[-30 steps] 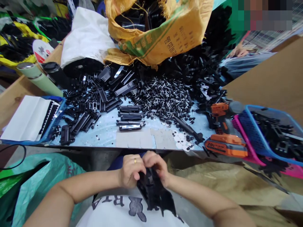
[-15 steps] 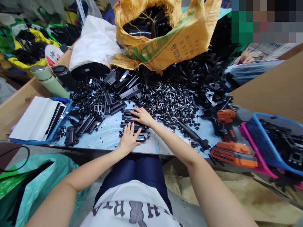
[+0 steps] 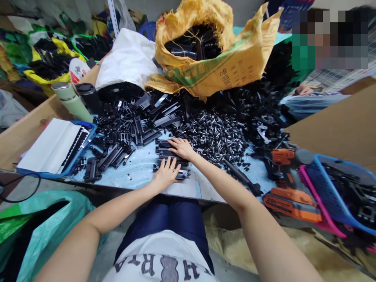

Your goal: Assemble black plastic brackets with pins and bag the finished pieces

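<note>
Several long black plastic parts (image 3: 162, 150) lie side by side in a row near the table's front edge. My left hand (image 3: 166, 175) rests flat on the nearest ones, fingers spread, a ring on one finger. Just beyond it, my right hand (image 3: 181, 149) lies over the farther parts with its fingers stretched out. Neither hand is wrapped round anything. My palms and fingers hide the middle of the row. Right behind my right hand spreads a heap of black-headed screws (image 3: 217, 131). Loose black plastic pieces (image 3: 125, 125) are piled to the left.
An orange cordless drill (image 3: 292, 199) stands at the right beside a blue basket (image 3: 329, 180) of black parts. A yellow woven sack (image 3: 211, 76) sits at the back. On the left are a blue tray (image 3: 67, 172) and a green flask (image 3: 76, 107). Another person's hand (image 3: 305, 90) shows far right.
The whole view has shifted slightly, so the table appears lower and further right. Both hands stay spread on the row of black parts, with little movement relative to it.
</note>
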`<action>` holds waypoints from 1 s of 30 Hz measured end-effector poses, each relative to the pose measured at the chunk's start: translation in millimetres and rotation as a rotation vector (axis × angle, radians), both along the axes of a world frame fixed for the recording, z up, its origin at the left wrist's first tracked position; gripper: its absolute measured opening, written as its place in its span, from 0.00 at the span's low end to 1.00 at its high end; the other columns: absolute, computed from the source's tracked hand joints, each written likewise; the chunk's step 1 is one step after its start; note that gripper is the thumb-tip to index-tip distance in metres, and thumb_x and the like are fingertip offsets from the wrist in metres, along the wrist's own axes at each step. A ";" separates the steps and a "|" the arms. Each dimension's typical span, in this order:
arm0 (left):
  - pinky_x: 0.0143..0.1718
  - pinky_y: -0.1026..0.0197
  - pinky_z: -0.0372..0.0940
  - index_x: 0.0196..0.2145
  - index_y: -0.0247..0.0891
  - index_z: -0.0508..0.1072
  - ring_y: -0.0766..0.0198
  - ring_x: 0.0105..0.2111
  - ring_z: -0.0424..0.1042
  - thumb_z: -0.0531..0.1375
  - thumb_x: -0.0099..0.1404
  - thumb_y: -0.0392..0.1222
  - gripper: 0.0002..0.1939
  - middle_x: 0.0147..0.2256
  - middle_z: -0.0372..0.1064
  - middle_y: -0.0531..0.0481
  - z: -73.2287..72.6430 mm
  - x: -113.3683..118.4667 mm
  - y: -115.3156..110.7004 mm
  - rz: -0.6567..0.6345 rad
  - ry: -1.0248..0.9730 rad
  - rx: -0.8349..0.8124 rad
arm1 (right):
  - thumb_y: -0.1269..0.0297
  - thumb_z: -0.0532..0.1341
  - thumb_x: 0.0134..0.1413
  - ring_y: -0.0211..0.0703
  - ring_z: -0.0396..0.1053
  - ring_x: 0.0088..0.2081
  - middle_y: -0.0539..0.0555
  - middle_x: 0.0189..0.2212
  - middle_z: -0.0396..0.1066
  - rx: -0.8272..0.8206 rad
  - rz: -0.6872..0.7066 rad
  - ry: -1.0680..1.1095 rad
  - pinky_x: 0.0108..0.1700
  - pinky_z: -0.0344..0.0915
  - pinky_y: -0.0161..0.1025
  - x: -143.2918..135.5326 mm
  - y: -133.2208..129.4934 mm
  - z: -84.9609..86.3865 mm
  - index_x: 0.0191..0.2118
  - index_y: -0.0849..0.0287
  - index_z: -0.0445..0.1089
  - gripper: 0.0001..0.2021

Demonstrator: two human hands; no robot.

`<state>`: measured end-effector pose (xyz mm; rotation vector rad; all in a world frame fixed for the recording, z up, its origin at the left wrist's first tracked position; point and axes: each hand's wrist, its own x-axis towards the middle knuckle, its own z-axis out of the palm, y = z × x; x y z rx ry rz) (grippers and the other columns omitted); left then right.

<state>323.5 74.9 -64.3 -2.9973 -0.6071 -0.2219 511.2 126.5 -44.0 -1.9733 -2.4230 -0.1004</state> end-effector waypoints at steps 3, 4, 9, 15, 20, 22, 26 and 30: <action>0.58 0.42 0.48 0.60 0.30 0.57 0.38 0.60 0.49 0.57 0.60 0.56 0.37 0.61 0.49 0.30 -0.2 -3.1 -9.3 0.069 0.046 -0.033 | 0.40 0.46 0.58 0.52 0.60 0.50 0.59 0.55 0.63 -0.052 -0.055 -0.027 0.47 0.52 0.43 -4.1 1.3 -3.1 0.62 0.54 0.55 0.32; 0.59 0.42 0.47 0.61 0.29 0.56 0.37 0.61 0.48 0.57 0.59 0.58 0.40 0.61 0.48 0.29 0.0 -2.7 -9.9 0.099 0.056 -0.042 | 0.39 0.46 0.56 0.53 0.61 0.49 0.59 0.53 0.64 -0.077 -0.065 -0.038 0.46 0.52 0.43 -4.3 4.3 -3.3 0.62 0.53 0.54 0.34; 0.58 0.40 0.46 0.63 0.33 0.51 0.35 0.61 0.47 0.58 0.57 0.61 0.44 0.61 0.47 0.28 1.2 8.0 6.0 0.121 0.050 -0.052 | 0.35 0.45 0.53 0.54 0.59 0.47 0.60 0.48 0.65 -0.110 -0.066 -0.064 0.46 0.50 0.44 1.7 23.4 -1.9 0.63 0.47 0.51 0.35; 0.56 0.39 0.47 0.63 0.35 0.52 0.35 0.59 0.52 0.57 0.57 0.61 0.43 0.60 0.50 0.28 5.2 26.2 43.1 0.095 0.076 -0.065 | 0.37 0.47 0.55 0.54 0.57 0.48 0.62 0.46 0.64 -0.036 -0.094 -0.072 0.45 0.49 0.44 17.2 52.5 3.2 0.62 0.49 0.55 0.33; 0.56 0.39 0.48 0.62 0.36 0.52 0.36 0.58 0.53 0.57 0.56 0.63 0.44 0.60 0.50 0.28 4.6 23.5 42.0 0.037 0.072 -0.043 | 0.40 0.48 0.57 0.48 0.60 0.45 0.58 0.47 0.64 -0.049 0.092 -0.042 0.44 0.49 0.41 27.8 52.6 3.9 0.59 0.50 0.59 0.30; 0.56 0.39 0.48 0.62 0.36 0.52 0.37 0.58 0.53 0.57 0.56 0.63 0.44 0.60 0.51 0.29 3.6 22.1 37.9 0.044 0.059 -0.042 | 0.43 0.47 0.59 0.46 0.60 0.44 0.57 0.47 0.65 -0.026 0.145 -0.051 0.44 0.49 0.40 27.8 50.4 7.1 0.58 0.52 0.61 0.27; 0.57 0.34 0.43 0.61 0.34 0.56 0.40 0.60 0.49 0.54 0.57 0.65 0.42 0.59 0.53 0.31 9.5 22.9 29.3 0.045 -0.026 -0.049 | 0.53 0.44 0.64 0.49 0.59 0.44 0.59 0.45 0.66 0.125 0.126 -0.093 0.42 0.49 0.42 16.1 68.0 22.9 0.51 0.58 0.66 0.22; 0.59 0.38 0.43 0.58 0.34 0.58 0.49 0.61 0.49 0.49 0.65 0.57 0.31 0.59 0.56 0.37 29.9 18.7 28.5 0.067 -0.223 -0.030 | 0.66 0.50 0.60 0.51 0.58 0.48 0.62 0.49 0.64 0.190 0.058 -0.118 0.42 0.50 0.43 -5.1 113.2 34.6 0.51 0.63 0.64 0.15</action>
